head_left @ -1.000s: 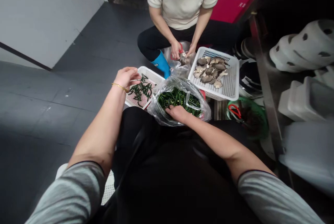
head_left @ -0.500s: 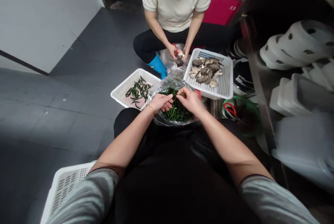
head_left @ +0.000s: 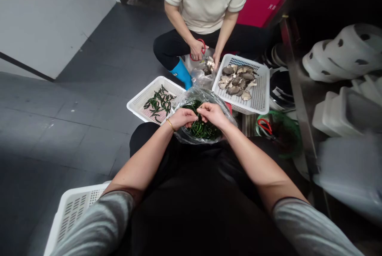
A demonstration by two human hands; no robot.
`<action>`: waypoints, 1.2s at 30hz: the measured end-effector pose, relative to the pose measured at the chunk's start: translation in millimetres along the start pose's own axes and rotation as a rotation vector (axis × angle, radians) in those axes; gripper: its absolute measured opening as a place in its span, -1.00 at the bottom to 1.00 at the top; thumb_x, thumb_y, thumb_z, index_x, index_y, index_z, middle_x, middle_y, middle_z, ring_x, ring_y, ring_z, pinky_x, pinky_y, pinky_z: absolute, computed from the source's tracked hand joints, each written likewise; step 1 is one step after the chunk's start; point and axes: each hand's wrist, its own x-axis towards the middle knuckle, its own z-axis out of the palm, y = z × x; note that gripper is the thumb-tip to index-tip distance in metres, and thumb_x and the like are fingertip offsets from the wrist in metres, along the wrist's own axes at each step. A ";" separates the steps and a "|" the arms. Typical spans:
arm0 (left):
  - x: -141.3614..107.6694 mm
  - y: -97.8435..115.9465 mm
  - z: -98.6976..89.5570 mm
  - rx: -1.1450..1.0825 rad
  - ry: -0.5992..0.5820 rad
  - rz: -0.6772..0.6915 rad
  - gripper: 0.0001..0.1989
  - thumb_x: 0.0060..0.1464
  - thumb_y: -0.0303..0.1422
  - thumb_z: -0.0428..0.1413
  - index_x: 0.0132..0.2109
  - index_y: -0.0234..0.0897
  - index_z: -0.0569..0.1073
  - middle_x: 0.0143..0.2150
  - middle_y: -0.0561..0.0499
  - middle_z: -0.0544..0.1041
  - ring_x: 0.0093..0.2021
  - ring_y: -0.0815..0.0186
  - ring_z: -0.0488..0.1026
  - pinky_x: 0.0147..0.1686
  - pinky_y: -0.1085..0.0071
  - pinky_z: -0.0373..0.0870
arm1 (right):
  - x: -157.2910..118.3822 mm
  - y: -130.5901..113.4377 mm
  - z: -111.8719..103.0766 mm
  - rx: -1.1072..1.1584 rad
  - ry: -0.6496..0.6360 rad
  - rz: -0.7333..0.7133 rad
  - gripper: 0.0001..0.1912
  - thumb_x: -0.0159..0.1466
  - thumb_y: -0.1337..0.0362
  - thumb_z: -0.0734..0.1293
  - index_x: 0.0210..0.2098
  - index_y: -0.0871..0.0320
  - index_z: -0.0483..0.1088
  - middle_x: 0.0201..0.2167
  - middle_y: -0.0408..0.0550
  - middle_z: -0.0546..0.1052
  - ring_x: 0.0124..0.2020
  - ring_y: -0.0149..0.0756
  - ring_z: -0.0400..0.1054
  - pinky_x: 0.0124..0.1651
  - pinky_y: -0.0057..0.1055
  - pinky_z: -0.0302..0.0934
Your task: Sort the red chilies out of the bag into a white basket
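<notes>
Both my hands are over a clear plastic bag (head_left: 203, 93) full of green peppers (head_left: 205, 129). My left hand (head_left: 183, 118), below a gold bracelet, has thumb and fingers pinched together; what lies between them is too small to make out. Close beside it, my right hand (head_left: 212, 114) is also pinched, its fingertips nearly touching the left ones, and its hold is hidden too. Left of the bag, a white basket (head_left: 135, 104) bears loose green peppers (head_left: 160, 103). Right of the bag, another white basket (head_left: 262, 88) holds grey mushrooms (head_left: 237, 81).
Opposite me sits a person (head_left: 209, 1) with red-handled scissors (head_left: 203, 47) and mushrooms over a plastic bag. Other red-handled scissors (head_left: 265, 125) lie on a green bag at the right. White tubs (head_left: 337, 108) fill a rack. A white basket (head_left: 74, 208) stands lower left.
My left fingers have closed from a looser, spread pose, and my right hand has moved slightly left towards them. The other person's hands have moved apart, with the scissors lifted away from the mushrooms.
</notes>
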 end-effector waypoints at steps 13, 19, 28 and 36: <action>-1.3 2.2 -4.2 -0.378 0.161 0.081 -0.72 -0.14 -0.39 0.33 -0.35 -0.41 0.40 -0.58 0.00 0.52 -0.59 0.39 0.48 -0.53 0.50 0.46 | -24.7 -7.0 14.4 -0.225 -0.116 0.041 -0.55 0.30 -0.06 0.19 -0.48 0.18 0.36 -0.75 -0.26 0.28 -0.73 -0.48 0.18 -0.59 -0.54 0.10; -2.6 0.9 -6.3 -0.518 -0.009 -0.024 -0.82 -0.13 -0.46 0.27 -0.41 -0.43 0.40 -0.56 -0.08 0.52 -0.58 0.35 0.48 -0.55 0.48 0.43 | -35.3 -23.6 10.9 -0.382 -0.124 -0.245 -0.54 0.32 -0.01 0.15 -0.56 0.15 0.33 -0.71 -0.22 0.29 -0.62 -0.45 0.20 -0.46 -0.52 0.12; -5.5 9.1 -15.9 -0.588 0.078 0.110 -0.88 -0.21 -0.39 0.15 -0.44 -0.34 0.38 -0.54 0.02 0.47 -0.57 0.39 0.39 -0.46 0.39 0.41 | -21.3 4.4 8.8 -1.321 -0.312 -0.039 -0.62 0.29 0.24 0.27 0.10 0.05 0.39 -0.07 0.13 0.49 -0.20 -0.12 0.48 -0.20 -0.33 0.30; 6.8 -20.1 -4.0 0.690 0.245 -0.141 -0.66 -0.25 -0.37 0.26 -0.72 -0.26 0.24 -0.70 0.02 0.28 -0.47 0.26 0.40 -0.35 0.41 0.31 | -21.7 33.5 63.2 -1.437 -0.543 0.002 -0.50 0.34 0.39 0.16 0.26 0.18 0.17 -0.14 0.21 0.56 -0.13 -0.11 0.49 -0.12 -0.28 0.31</action>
